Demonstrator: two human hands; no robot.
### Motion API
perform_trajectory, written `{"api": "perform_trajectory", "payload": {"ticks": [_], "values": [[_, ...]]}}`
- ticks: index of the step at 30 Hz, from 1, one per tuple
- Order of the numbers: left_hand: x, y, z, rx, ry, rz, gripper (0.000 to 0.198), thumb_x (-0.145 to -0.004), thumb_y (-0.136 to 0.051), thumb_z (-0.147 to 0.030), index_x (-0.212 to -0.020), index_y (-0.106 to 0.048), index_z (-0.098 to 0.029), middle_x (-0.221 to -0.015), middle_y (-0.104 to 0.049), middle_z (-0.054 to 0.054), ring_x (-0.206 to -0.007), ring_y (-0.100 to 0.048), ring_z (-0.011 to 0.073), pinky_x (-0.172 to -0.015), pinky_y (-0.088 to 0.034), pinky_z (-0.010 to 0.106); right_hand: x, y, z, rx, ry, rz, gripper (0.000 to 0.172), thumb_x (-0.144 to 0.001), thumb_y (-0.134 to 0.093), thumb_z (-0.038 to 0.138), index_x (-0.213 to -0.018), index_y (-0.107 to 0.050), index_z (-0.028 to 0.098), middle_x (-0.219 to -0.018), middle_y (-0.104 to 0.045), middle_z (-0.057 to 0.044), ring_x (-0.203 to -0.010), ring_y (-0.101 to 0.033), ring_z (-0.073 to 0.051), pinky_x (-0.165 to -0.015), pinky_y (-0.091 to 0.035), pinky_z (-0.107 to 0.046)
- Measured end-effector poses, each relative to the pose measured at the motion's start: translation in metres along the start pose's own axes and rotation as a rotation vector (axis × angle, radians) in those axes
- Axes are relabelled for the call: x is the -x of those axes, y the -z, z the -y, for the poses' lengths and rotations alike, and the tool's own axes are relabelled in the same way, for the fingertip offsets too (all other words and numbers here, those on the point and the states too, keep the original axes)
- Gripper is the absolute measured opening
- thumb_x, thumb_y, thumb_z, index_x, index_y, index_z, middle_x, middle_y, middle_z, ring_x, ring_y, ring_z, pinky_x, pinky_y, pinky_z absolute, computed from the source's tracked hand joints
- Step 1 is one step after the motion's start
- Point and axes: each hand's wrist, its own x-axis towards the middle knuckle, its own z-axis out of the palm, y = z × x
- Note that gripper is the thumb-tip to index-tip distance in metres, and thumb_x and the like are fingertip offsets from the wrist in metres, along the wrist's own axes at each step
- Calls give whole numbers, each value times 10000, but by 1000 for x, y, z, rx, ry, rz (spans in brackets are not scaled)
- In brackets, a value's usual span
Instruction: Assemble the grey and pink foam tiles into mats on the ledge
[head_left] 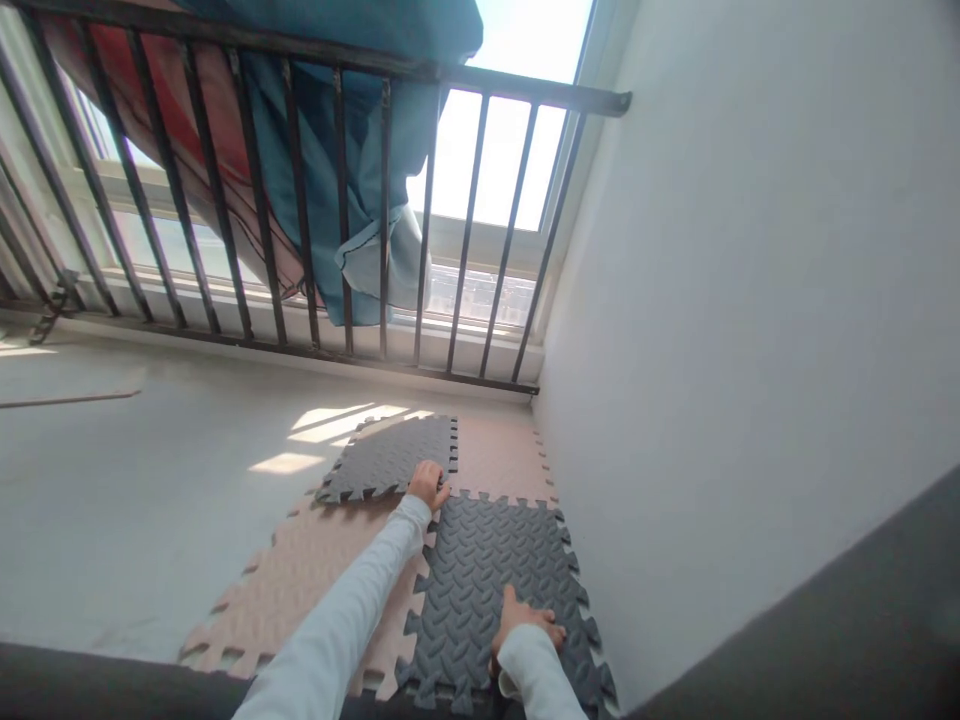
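My left hand (429, 484) grips the near right corner of a dark grey foam tile (397, 450) with toothed edges. That tile is slightly raised at its near edge and casts a shadow on the pink tile (322, 570) before it. My right hand (525, 625) rests with fingers spread on another dark grey tile (487, 550), which lies flat beside the wall. Behind this one is a second pink tile (499, 455), right of the gripped tile.
A white wall (720, 300) rises on the right. Across the back runs a dark metal railing (337, 350), with blue and red cloth (300, 180) hanging behind it by the windows. A thin stick (71, 399) lies on the grey floor (150, 500) at the left.
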Motion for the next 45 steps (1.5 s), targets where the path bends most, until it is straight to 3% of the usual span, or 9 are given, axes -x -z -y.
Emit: {"api": "perform_trajectory", "payload": {"ticks": [6,15,24,27,29,33,39,45], "values": [[-1,-18,19,-1,-95,56,122,-636,-479,-206,-743,-535,-187,-906,-581,109,-1049,-468,247,-941,-351,407,6,-3,3,22,-94,-23,906,-534,-720,442,-1320,-283,330,-1309,-354,-271,-1128,-377,-482,-768,-287,-706],[-1,3,38,-144,-110,171,193,-652,-470,-164,-812,-577,-172,-1045,-589,140,-1144,-429,243,-1009,-258,424,11,9,6,11,-110,54,983,-516,-743,453,-1344,-226,342,-1323,-321,-288,-1136,-337,-506,-723,-301,-706],[-8,0,19,-275,77,349,254,-716,-497,-266,-941,-586,-190,-1006,-606,113,-1026,-491,239,-911,-317,380,7,6,6,-14,-102,50,995,-513,-755,419,-1350,-230,297,-1318,-315,-305,-1133,-350,-499,-725,-313,-711],[-7,-3,12,-300,81,392,339,-735,-490,-253,-1069,-546,-262,-1034,-601,81,-1042,-477,225,-897,-316,382,5,5,6,-11,-108,54,1013,-501,-759,430,-1351,-225,299,-1322,-312,-302,-1139,-342,-498,-738,-313,-707],[-6,-4,10,-301,84,420,334,-739,-482,-228,-1056,-562,-299,-1050,-595,68,-1068,-457,221,-902,-307,391,5,5,6,-11,-112,70,1025,-494,-761,432,-1352,-213,312,-1330,-303,-296,-1146,-333,-497,-731,-328,-696],[-5,-3,6,-274,108,451,294,-748,-460,-221,-989,-613,-293,-1064,-585,79,-1104,-426,229,-909,-299,411,5,4,6,-2,-127,60,1000,-499,-756,434,-1343,-228,329,-1335,-305,-284,-1148,-335,-492,-713,-354,-675],[-6,2,-1,-313,113,500,447,-739,-444,-193,-1170,-505,-295,-1099,-568,104,-1103,-413,251,-872,-324,437,2,1,6,-16,-125,59,991,-495,-758,433,-1336,-245,331,-1333,-304,-290,-1150,-324,-503,-699,-362,-670],[-7,4,-11,-342,192,538,433,-774,-370,-155,-1160,-514,-288,-1147,-535,115,-1125,-383,266,-864,-324,465,5,1,6,-15,-112,41,1001,-475,-768,433,-1331,-261,319,-1328,-320,-281,-1147,-339,-493,-698,-371,-663]]}}
